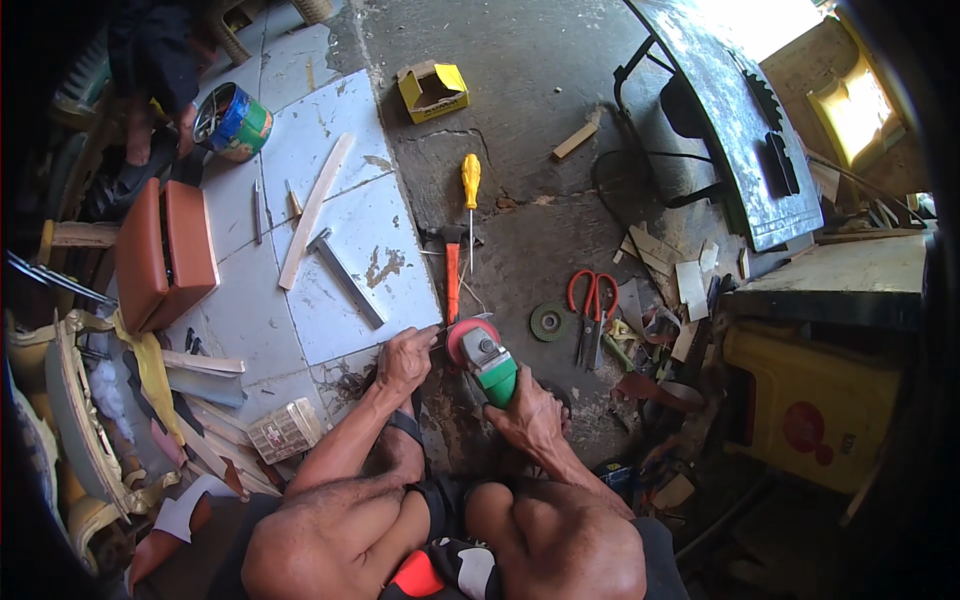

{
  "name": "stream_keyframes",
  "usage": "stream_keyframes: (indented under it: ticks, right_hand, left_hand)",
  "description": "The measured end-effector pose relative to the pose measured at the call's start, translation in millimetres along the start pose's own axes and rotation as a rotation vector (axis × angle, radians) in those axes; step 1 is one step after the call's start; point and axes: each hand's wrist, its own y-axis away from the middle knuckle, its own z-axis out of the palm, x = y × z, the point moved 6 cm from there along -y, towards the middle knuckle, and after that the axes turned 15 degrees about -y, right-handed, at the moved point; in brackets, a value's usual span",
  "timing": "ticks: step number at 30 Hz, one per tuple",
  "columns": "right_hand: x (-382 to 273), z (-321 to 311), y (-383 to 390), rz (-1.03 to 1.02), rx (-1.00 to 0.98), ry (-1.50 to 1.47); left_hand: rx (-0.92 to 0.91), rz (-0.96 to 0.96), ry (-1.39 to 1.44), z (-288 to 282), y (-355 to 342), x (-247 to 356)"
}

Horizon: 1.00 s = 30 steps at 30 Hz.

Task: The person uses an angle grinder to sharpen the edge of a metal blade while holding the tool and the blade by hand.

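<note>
Angle grinder on the concrete floor right in front of the knees: green body, grey gear head, red guard at the disc end, pointing up-left. Right hand wrapped around the green body, gripping it. Left hand closed at the guard/disc end, fingers pinching something thin there; can't tell what. Black strap on the left wrist.

Loose round disc lies just right of the grinder, red-handled scissors beside that. Hammer with orange handle and yellow-handled screwdriver lie just beyond the grinder, near each other.

Containers: yellow cardboard box farther out, open flaps, inside dark, contents not readable. Paint tin upper left, lid off, tilted, with something dark in it. Small clear plastic box left of the left forearm, contents unclear. Yellow plastic bin at right, under a dark ledge.

Pale sheet panels left of the grinder carry a wood strip and a grey metal bar.
</note>
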Motion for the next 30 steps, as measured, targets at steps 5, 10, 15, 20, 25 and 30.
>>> stream_keyframes:
  ticks: [5, 10, 15, 20, 25, 30]
  right_hand:
    - [13.0, 5.0, -5.8, -0.044, 0.034, -0.036]
    - [1.3, -2.3, -4.6, 0.034, 0.015, -0.079]
    - [-0.6, -10.2, -5.2, 0.074, 0.072, -0.112]
    - [7.9, -6.7, -2.7, 0.034, 0.081, -0.107]
    - [20.2, 7.8, -3.6, -0.027, 0.043, -0.076]
    - [17.0, 6.5, -3.8, -0.023, 0.039, -0.084]
  left_hand:
    - [-0.006, -0.011, 0.005, 1.5, -0.7, 1.3]
    - [-0.002, -0.001, 0.001, -1.1, -0.7, 2.3]
    - [-0.023, -0.017, -0.016, -2.3, -1.2, 3.3]
    - [-0.002, -0.003, -0.02, -0.8, -0.6, 1.2]
    - [0.0, 0.001, -0.004, 3.6, -1.8, -0.2]
    - [-0.022, -0.018, -0.047, 0.8, -2.0, 2.2]
